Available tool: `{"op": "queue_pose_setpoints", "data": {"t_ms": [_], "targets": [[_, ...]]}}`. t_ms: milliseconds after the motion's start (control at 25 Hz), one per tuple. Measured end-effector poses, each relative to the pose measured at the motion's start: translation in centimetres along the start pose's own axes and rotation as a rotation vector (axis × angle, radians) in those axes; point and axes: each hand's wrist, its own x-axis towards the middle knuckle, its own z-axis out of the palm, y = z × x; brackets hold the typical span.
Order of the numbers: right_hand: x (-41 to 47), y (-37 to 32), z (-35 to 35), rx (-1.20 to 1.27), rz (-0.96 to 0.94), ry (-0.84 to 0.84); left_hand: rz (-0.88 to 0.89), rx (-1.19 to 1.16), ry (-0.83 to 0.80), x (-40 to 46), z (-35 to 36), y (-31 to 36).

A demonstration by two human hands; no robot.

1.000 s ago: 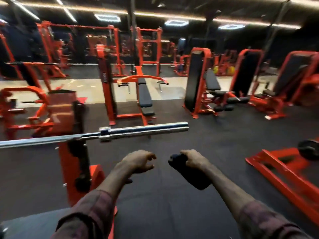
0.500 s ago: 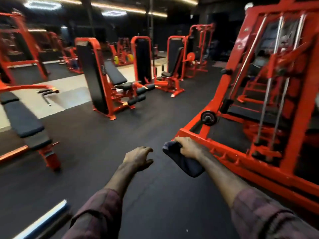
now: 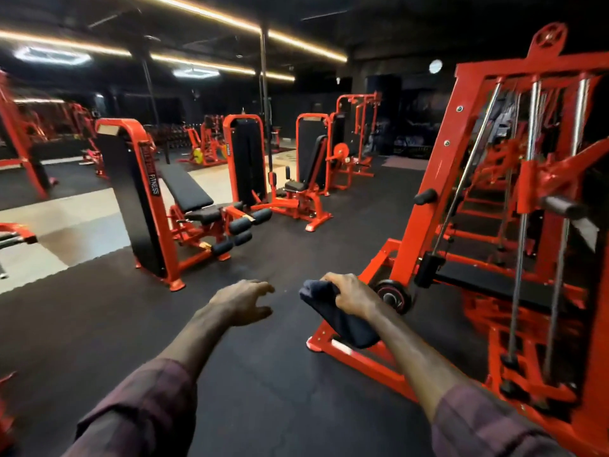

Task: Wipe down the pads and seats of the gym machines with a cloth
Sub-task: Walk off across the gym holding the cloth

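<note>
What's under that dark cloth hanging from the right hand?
Below the cloth in the right hand lie the red machine base and black floor. The cloth hides part of that frame.

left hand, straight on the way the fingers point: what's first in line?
Probably nothing close. The left hand is open, fingers aimed forward and slightly right over bare black floor, toward the gap left of the cloth. Depth is unclear, so the way only looks free.

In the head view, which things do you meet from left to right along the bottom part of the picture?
Left hand, held open over the black floor → dark folded cloth → right hand gripping the cloth → big red cable machine frame.
</note>
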Motion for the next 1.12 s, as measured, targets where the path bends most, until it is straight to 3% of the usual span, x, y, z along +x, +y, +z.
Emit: {"op": "queue_pose_setpoints", "data": {"t_ms": [400, 720, 1120], "targets": [[30.6, 8.5, 0.5, -0.153, -0.036, 0.127, 0.127, 0.008, 0.115, 34.2, -3.0, -12.9], [54.9, 16.0, 0.8, -0.204, 0.051, 0.157, 0.232, 0.022, 0.041, 62.1, -5.3, -20.1], [84.5, 33.5, 1.7, -0.121, 0.190, 0.218, 0.341, 0.041, -0.019, 97.9, -2.9, -24.5]]}}
